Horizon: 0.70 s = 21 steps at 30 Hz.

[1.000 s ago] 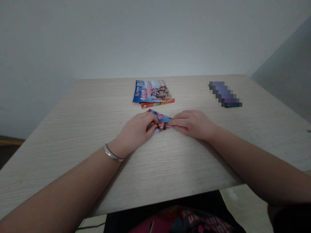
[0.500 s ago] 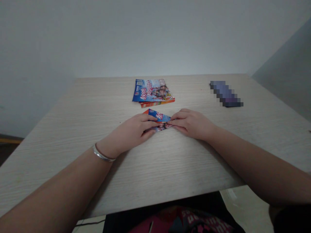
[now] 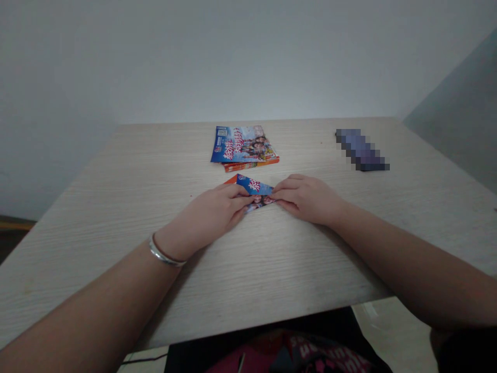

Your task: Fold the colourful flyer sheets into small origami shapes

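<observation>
A small folded piece of printed paper (image 3: 254, 189), blue and red with pictures, lies on the light wooden table (image 3: 128, 181) between my hands. My left hand (image 3: 209, 212), with a silver bangle on the wrist, pinches its left side with closed fingers. On the other side, my right hand (image 3: 308, 198) presses and pinches the paper's right tip. Most of the paper's lower part is hidden under my fingers.
A small stack of colourful printed sheets (image 3: 243, 147) lies further back at the table's middle. A blurred dark oblong object (image 3: 363, 150) rests at the back right. A grey wall stands behind the table. Dark and pink clothing shows below the near edge.
My left hand has slid slightly left and back along the folded paper. The right hand has stayed almost still on the paper's right tip.
</observation>
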Tool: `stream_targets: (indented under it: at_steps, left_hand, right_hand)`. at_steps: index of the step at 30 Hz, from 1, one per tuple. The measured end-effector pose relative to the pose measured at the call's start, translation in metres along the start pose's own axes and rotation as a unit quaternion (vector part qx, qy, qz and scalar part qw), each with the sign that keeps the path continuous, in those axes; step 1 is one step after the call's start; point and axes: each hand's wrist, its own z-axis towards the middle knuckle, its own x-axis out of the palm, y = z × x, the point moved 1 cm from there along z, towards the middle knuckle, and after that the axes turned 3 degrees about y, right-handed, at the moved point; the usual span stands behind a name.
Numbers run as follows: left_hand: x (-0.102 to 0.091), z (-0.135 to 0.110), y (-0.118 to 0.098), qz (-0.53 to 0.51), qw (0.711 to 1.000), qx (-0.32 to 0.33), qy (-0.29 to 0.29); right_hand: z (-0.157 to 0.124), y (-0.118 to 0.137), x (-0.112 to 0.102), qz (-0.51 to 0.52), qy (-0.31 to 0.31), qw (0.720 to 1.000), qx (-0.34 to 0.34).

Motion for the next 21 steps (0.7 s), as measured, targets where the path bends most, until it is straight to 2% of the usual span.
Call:
stream_targets:
  at_steps: [9,13,17,21]
  left_hand:
    - [-0.007,0.004,-0.014,0.030,0.999,-0.040,0.015]
    - [-0.009,0.006,-0.019,0.047,0.997,-0.049,0.023]
    - [-0.009,0.007,-0.017,0.067,0.995,-0.064,0.042]
    - [-0.008,0.005,-0.014,0.075,0.994,-0.067,0.037]
  right_hand:
    - [0.000,-0.002,-0.001,0.000,-0.014,1.000,-0.020]
    - [0.000,-0.002,-0.003,0.003,0.002,1.000,0.001]
    - [0.000,0.000,-0.004,0.036,0.000,0.999,0.035]
    - [0.001,-0.001,-0.003,0.070,-0.005,0.997,0.025]
